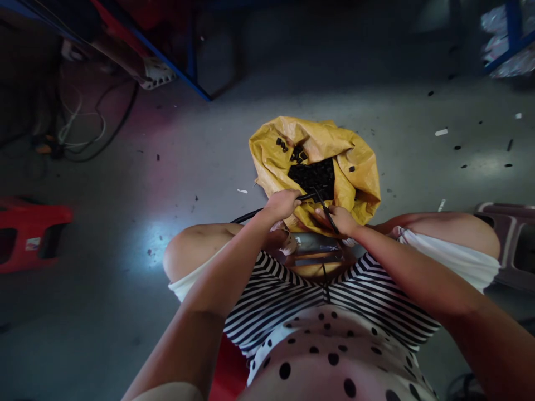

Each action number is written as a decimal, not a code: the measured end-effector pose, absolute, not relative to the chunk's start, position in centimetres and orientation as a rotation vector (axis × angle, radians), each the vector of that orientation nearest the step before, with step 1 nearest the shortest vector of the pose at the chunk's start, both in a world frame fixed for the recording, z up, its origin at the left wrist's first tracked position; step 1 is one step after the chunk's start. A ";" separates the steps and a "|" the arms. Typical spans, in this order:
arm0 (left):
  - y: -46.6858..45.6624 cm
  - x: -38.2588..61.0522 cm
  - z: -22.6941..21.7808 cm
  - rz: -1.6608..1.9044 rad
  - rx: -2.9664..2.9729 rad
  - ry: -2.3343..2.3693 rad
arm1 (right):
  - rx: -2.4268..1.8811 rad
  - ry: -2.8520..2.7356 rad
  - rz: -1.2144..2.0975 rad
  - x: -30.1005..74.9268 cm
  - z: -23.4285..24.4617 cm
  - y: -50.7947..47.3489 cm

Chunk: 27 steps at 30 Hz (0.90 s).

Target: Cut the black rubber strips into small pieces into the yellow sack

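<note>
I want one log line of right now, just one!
left hand: holds black tube | right hand: holds slim dark tool | nearby: open yellow sack, black pieces inside

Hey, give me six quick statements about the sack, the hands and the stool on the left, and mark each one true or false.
1. The yellow sack holds small black pieces. True.
2. The left hand grips a long black strip. True.
3. The right hand is empty. False: it holds a slim dark tool.
4. The sack is tied shut. False: its mouth is open.
5. Some black pieces lie on the sack's folds. True.
6. The red stool touches the sack. False: they stand apart.
</note>
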<state>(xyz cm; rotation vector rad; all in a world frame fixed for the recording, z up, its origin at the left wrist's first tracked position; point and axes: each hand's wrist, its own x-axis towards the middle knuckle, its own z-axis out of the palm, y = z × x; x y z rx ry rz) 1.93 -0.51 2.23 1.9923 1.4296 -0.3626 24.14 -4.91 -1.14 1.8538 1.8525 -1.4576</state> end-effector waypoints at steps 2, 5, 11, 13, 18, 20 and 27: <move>-0.6 1.9 2.0 -0.379 1.991 1.435 | 1.831 1.901 -1.411 24.1 -0.9 -5.0; -0.6 1.8 1.7 -0.410 1.998 1.441 | 1.850 1.906 -1.360 24.0 -0.5 -5.1; -0.5 1.6 1.8 -0.427 1.994 1.454 | 1.964 1.861 -1.417 24.3 -0.5 -5.0; -0.5 1.7 1.9 -0.434 1.970 1.472 | 2.042 1.808 -1.579 24.3 -0.5 -4.8; -1.3 2.8 1.8 -0.249 1.971 1.192 | 2.169 1.438 -2.239 23.8 -0.2 -3.9; -1.6 3.1 1.6 -0.204 1.952 1.128 | 2.240 1.325 -2.350 23.7 -0.1 -3.5; 0.2 1.0 2.5 -0.228 1.939 1.545 | 2.359 1.785 -1.777 24.5 -0.1 -3.7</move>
